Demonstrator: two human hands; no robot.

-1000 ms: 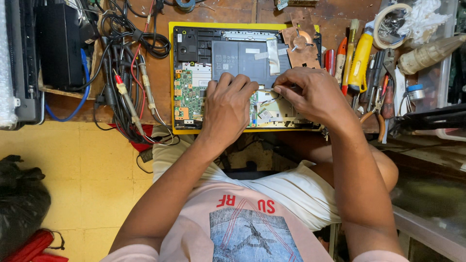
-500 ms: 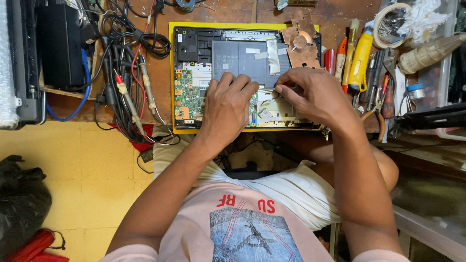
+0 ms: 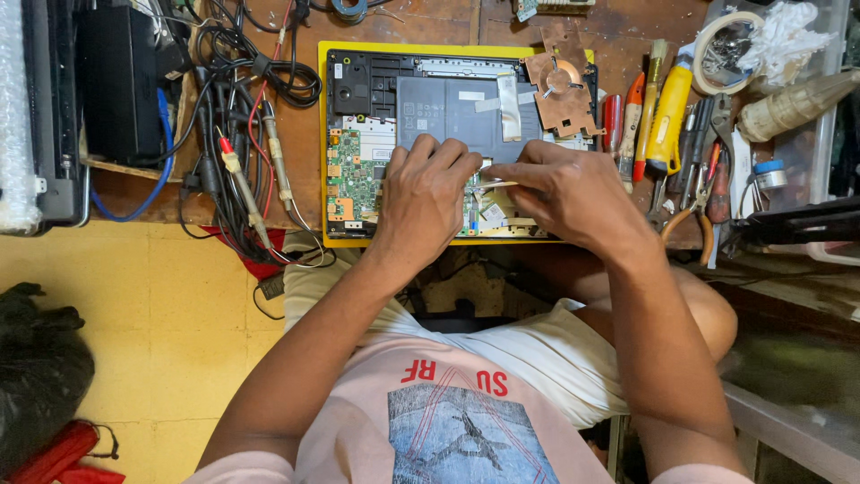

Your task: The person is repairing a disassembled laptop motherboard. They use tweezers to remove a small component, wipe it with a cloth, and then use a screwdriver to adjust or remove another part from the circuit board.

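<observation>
Head view:
Laptop: opened laptop (image 3: 457, 90) with a yellow rim lies bottom-up on the bench, its insides bare, under both hands.
Left hand: left hand (image 3: 425, 193) rests palm-down on the laptop's middle, fingers (image 3: 439, 154) bent and closed, tips pressed on the dark battery panel; whether they pinch anything I cannot tell.
Right hand: right hand (image 3: 560, 193) lies just beside the left, fingertips drawn together and pinching a thin pale strip (image 3: 498, 185) that runs toward the left fingers.
Circuit board: green circuit board (image 3: 351, 175) sits just left of the left knuckles.
Copper plate: copper plate (image 3: 560, 85) lies above the right fingers.
Tools: screwdrivers and pliers (image 3: 667, 134) lie beyond the right wrist.
Cables: tangled cables (image 3: 246, 108) lie well apart from the left fingers.
</observation>
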